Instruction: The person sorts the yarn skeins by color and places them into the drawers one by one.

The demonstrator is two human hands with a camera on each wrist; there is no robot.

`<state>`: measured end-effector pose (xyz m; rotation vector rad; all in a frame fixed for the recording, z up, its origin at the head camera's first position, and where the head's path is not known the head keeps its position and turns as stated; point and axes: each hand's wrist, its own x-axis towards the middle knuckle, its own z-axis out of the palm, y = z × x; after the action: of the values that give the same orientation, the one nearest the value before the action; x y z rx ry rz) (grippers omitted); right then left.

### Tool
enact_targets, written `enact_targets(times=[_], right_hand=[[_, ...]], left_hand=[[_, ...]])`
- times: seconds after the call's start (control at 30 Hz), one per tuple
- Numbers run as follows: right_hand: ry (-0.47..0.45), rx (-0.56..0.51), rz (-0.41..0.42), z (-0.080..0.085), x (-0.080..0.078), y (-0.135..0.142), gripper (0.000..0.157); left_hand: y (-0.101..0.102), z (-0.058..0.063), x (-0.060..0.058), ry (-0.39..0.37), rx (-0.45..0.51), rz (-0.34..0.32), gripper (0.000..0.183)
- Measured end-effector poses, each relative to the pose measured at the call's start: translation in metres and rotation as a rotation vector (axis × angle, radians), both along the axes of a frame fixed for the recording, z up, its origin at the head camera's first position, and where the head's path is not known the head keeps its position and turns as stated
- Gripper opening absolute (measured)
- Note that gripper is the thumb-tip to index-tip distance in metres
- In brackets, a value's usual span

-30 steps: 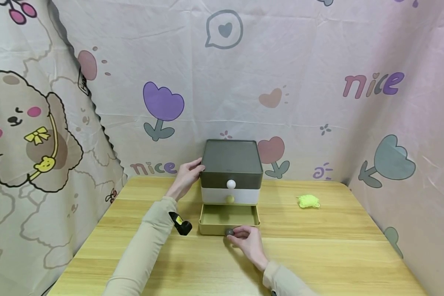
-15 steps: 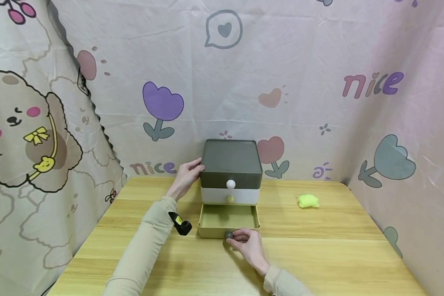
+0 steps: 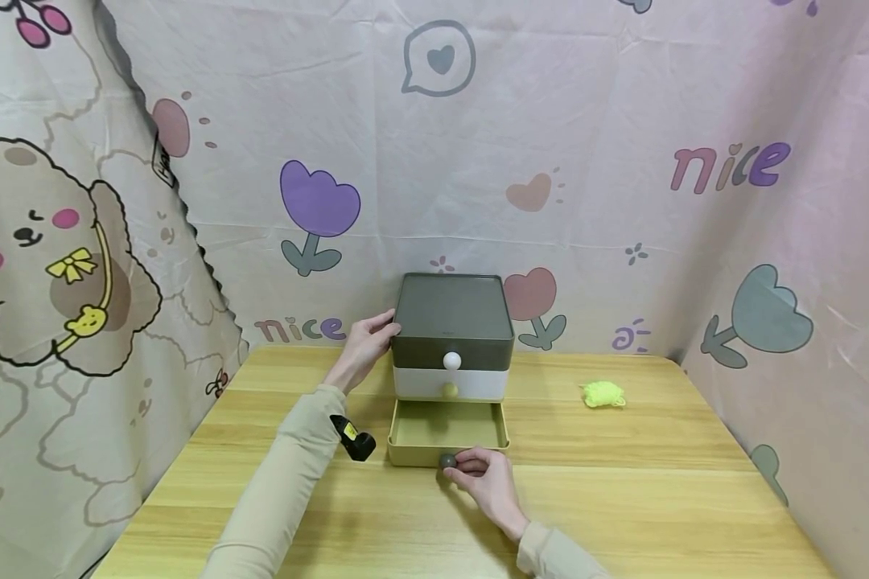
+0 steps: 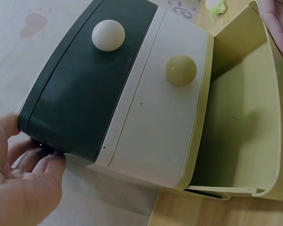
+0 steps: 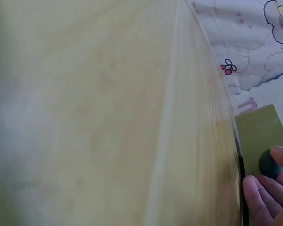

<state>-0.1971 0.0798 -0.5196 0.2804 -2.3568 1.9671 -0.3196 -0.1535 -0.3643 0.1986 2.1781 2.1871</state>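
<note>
A small desktop drawer unit (image 3: pixel 452 310) with a dark grey-green top stands at the back middle of the table. Its olive bottom drawer (image 3: pixel 398 455) is pulled out, and nothing lies inside. My right hand (image 3: pixel 488 485) pinches that drawer's dark round knob (image 5: pixel 269 163) between thumb and fingers. On the unit's left side, my left hand (image 3: pixel 365 342) grips the upper front corner; thumb and bent fingers lie around it in the left wrist view. The dark top drawer with a white knob (image 4: pixel 108 35) and the white middle drawer with an olive knob (image 4: pixel 180 70) are closed.
A bright yellow-green bundle of yarn (image 3: pixel 604 394) lies on the wooden table (image 3: pixel 623 498), right of the unit. A patterned cloth (image 3: pixel 434 177) hangs behind the table and along both sides. A black wrist camera (image 3: pixel 353 438) sits on my left sleeve.
My right hand has drawn the bottom drawer slightly further toward me, mostly in the first half second. My left hand has stayed on the unit's side.
</note>
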Motion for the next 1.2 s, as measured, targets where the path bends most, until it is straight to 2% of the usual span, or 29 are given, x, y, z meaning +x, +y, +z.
enact_targets(times=[0.2,0.43,0.73,0.93,1.2], right_hand=[[0.001,0.023,0.004,0.006,0.003,0.002,0.024],[-0.054,-0.030,0.057,0.007,0.001,0.010,0.024],[-0.094,0.027,0.046,0.016,0.000,0.033,0.026],[-0.147,0.025,-0.087,0.021,-0.005,0.051,0.025],[-0.074,-0.059,-0.268,0.025,-0.017,0.084,0.029]], left_hand=[[0.000,0.000,0.000,-0.003,-0.008,0.003,0.056],[0.000,0.000,0.000,-0.003,-0.010,0.004,0.056],[-0.001,0.000,0.000,0.000,-0.011,-0.007,0.057],[-0.001,0.000,0.000,0.002,-0.011,-0.004,0.057],[-0.001,0.001,0.002,-0.008,-0.017,-0.001,0.057]])
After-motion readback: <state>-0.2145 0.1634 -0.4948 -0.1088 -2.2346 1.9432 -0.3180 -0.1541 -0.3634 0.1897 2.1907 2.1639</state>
